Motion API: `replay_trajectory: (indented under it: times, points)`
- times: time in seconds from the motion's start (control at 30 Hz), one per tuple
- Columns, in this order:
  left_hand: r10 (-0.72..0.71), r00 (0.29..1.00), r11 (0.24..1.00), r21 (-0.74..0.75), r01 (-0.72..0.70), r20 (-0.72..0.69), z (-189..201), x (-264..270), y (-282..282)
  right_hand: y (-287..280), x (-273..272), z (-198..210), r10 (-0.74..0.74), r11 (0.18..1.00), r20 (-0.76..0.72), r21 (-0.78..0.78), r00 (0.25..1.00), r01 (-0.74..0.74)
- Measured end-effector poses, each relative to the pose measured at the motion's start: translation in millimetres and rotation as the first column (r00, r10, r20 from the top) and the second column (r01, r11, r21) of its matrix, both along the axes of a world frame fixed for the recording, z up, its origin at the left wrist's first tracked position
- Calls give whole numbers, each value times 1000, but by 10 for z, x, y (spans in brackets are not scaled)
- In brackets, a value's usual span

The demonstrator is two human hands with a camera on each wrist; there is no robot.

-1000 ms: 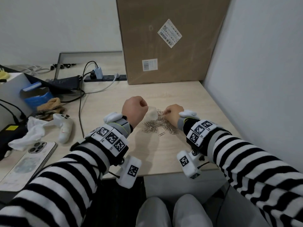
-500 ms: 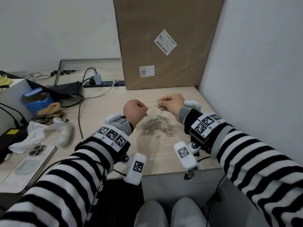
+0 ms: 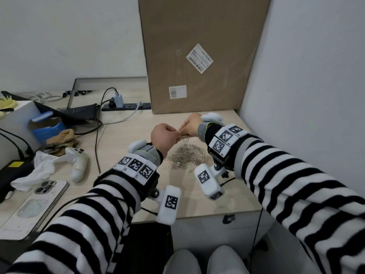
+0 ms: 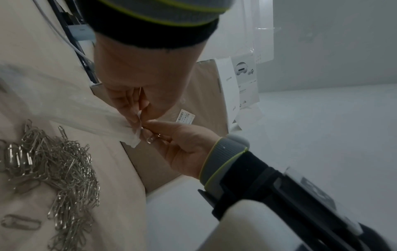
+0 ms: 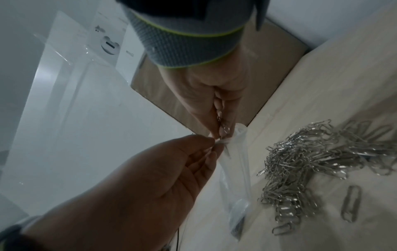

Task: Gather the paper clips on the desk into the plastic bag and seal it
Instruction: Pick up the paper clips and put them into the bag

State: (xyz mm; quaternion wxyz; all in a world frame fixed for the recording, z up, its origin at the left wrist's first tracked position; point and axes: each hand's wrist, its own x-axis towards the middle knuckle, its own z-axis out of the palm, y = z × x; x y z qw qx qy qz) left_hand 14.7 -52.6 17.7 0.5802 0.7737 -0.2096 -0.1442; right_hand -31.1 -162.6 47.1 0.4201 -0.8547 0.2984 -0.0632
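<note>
A heap of silver paper clips (image 3: 187, 156) lies on the light wooden desk (image 3: 126, 135) in front of me. Both hands hover just above and behind it, fingertips together. My left hand (image 3: 173, 134) pinches the rim of a small clear plastic bag (image 4: 75, 108), which hangs from the fingers over the desk (image 5: 236, 169). My right hand (image 3: 184, 129) pinches a few paper clips (image 5: 223, 125) against the bag's mouth; one clip dangles below (image 3: 186, 137). From the head view the bag is mostly hidden by the hands. One clip (image 5: 351, 205) lies apart from the heap.
A tall cardboard box (image 3: 197, 56) stands against the wall right behind the hands, and a white wall (image 3: 306, 95) closes the right side. To the left lie a white game controller (image 3: 78, 163), a phone (image 3: 39, 202), a white cloth (image 3: 39, 169), cables (image 3: 96, 139) and a power strip (image 3: 126, 106).
My right hand has lifted off the heap with a few clips and moved up to my left hand. The left hand has risen with the bag; both now meet above the pile.
</note>
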Motion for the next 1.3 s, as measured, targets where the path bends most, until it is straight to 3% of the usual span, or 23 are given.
replay_trajectory:
  times: [0.13,0.4,0.5,0.57,0.63,0.7,0.77,0.9,1.03,1.1,1.17,1.3]
  points:
    - [5,996,998,-68,-12,-93,22,117,-32,-22,95,102,17,1000,-33,15,999,-17]
    - [-3,986,993,-114,-16,-166,-5,295,-65,66,254,157,-109,967,42,237,993,96]
    - [10,986,993,-111,-29,-166,-16,340,-53,57,235,155,-78,990,117,128,990,63]
    - [29,989,993,-105,-45,-147,-8,355,-41,21,198,122,-98,991,126,-79,987,109]
    - [43,992,993,-109,-56,-119,23,368,-26,13,149,94,-113,965,28,-233,993,116]
    - [45,996,991,-122,-54,-74,91,373,0,6,150,71,-103,966,-96,-248,990,76]
    - [28,1000,993,-118,-28,4,187,356,32,33,126,104,-67,987,-29,-145,997,62]
    - [73,986,993,-107,-57,149,365,419,117,96,79,222,-34,997,254,-56,967,49]
    - [230,961,965,-160,-206,150,489,519,267,121,-20,230,14,1000,302,-24,953,-7]
    - [257,951,960,-162,-230,173,511,538,323,78,-66,157,28,991,227,-131,974,2]
    - [242,945,967,-135,-217,220,492,503,366,16,-123,33,45,965,34,-262,998,-34]
    - [137,943,989,16,-149,302,301,405,413,6,-220,-223,44,913,-366,-363,930,-185]
